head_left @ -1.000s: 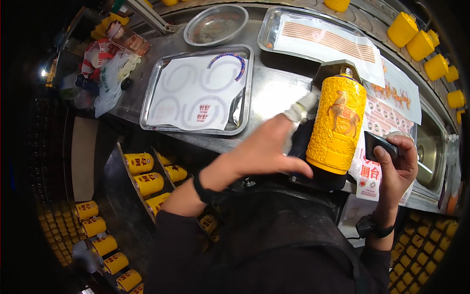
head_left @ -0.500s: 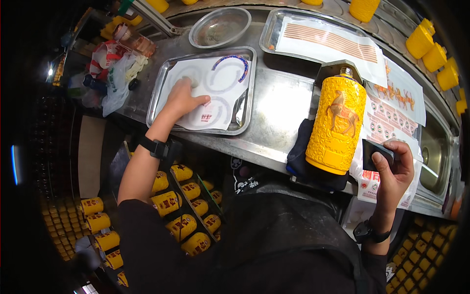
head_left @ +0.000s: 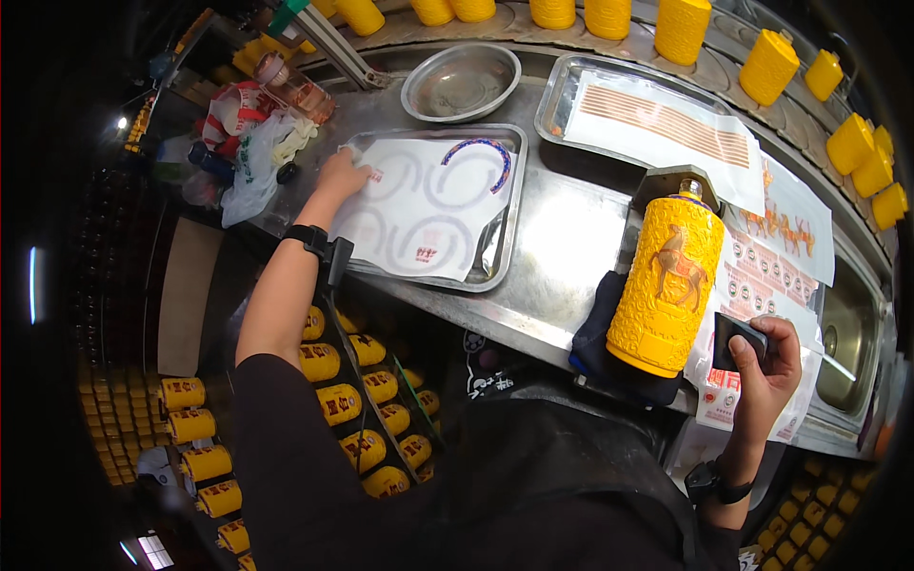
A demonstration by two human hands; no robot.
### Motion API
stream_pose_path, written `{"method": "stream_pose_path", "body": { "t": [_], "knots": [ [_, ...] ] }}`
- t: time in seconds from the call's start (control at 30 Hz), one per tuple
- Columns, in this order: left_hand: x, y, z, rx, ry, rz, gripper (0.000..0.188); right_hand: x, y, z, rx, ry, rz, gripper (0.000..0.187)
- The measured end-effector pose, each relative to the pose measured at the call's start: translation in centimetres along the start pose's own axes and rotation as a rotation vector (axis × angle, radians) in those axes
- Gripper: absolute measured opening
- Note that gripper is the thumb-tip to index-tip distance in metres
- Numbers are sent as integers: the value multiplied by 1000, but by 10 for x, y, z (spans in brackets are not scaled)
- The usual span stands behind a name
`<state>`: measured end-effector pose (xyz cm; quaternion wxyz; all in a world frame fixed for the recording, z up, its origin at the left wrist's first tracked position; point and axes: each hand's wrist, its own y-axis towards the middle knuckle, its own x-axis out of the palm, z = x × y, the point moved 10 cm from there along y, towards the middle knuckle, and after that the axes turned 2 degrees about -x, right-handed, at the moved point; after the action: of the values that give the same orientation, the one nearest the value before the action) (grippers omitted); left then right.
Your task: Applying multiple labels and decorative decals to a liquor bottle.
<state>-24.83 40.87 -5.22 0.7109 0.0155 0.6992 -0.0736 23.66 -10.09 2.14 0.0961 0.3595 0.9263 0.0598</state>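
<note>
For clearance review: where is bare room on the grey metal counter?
Bare counter lies between the left rectangular metal tray and the embossed yellow bottle. Crowded: printed white sheets right of the bottle; crumpled plastic bags far left.

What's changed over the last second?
The left hand swung left from beside the yellow bottle to the tray's far-left corner. One small red decal went left too, now by its thumb. Unchanged: the bottle's place, the right hand gripping the dark block.

Metal bowl point(head_left: 461, 84), pink bottle point(head_left: 305, 95), sink point(head_left: 849, 319)
</note>
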Motion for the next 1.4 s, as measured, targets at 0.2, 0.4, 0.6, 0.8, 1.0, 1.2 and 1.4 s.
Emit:
{"method": "stream_pose_path", "body": {
  "t": [0.2,0.4,0.6,0.8,1.0,1.2,1.4],
  "knots": [
    [-11,3,31,283,-249,46,67,1,6,2,12,-12,1,25],
    [-13,20,24,199,-170,-4,65,2,8,4,23,-9,10,24],
    [-14,31,15,169,-195,69,46,3,10,3,32,-15,32,24],
    [-44,11,8,208,-147,395,26,-1,7,6,57,-1,36,27],
    [-41,-67,116,234,-806,-27,30,0,9,7,80,25,71,28],
    [-64,-242,271,532,-1242,-589,40,27,17,7,167,232,-3,22],
    [-85,-335,351,804,-1311,-758,43,25,12,13,209,315,19,21]
  ]
}}
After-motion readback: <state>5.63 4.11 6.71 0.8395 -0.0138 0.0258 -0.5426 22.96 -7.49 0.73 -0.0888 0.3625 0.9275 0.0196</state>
